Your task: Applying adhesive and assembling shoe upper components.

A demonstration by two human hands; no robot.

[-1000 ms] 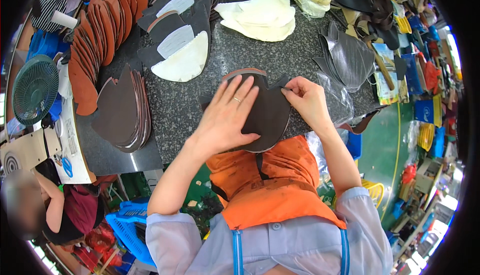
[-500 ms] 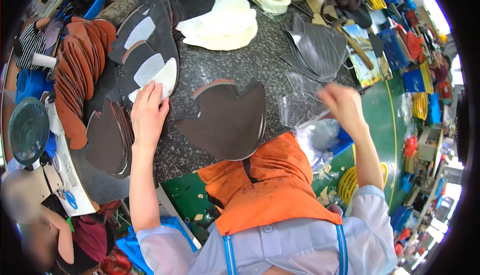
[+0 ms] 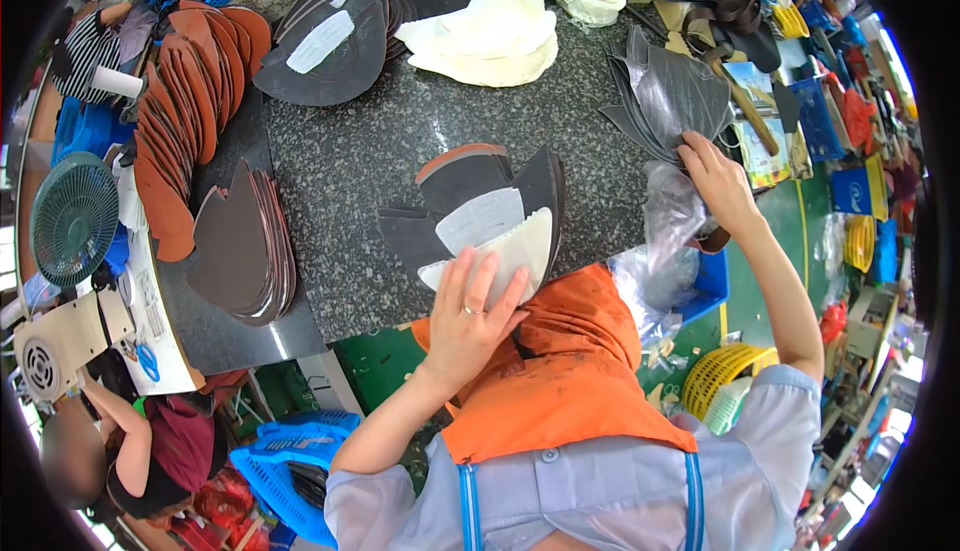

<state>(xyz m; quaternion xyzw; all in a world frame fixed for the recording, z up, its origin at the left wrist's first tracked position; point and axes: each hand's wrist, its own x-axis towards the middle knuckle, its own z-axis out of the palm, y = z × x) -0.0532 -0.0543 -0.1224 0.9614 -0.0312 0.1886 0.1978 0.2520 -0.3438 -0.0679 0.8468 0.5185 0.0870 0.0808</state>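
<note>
My left hand [image 3: 475, 306] lies with fingers spread on a white curved piece [image 3: 535, 241], pressing it onto a dark notched shoe-upper piece [image 3: 465, 194] at the table's near edge. A light grey patch [image 3: 480, 219] shows on that dark piece, and a reddish strip [image 3: 460, 158] lines its far edge. To the right, my right hand [image 3: 718, 179] has bent fingers at the near corner of a stack of black sheet pieces [image 3: 670, 86]. Crumpled clear plastic film [image 3: 672, 216] hangs beside those fingertips, over the table edge. What the fingertips grip is hidden.
Cream pieces [image 3: 485, 36] and dark patched pieces [image 3: 340, 51] lie at the back. Reddish-brown pieces [image 3: 185, 111] and dark brown pieces [image 3: 245, 246] are stacked left. A hammer [image 3: 750, 111] rests far right. A co-worker's arm [image 3: 125, 421] shows lower left, near a fan [image 3: 72, 219].
My left hand has come from the left stack to the middle, where a patched dark piece with the white piece now lies. My right hand has reached the black stack; the film sits nearer the edge.
</note>
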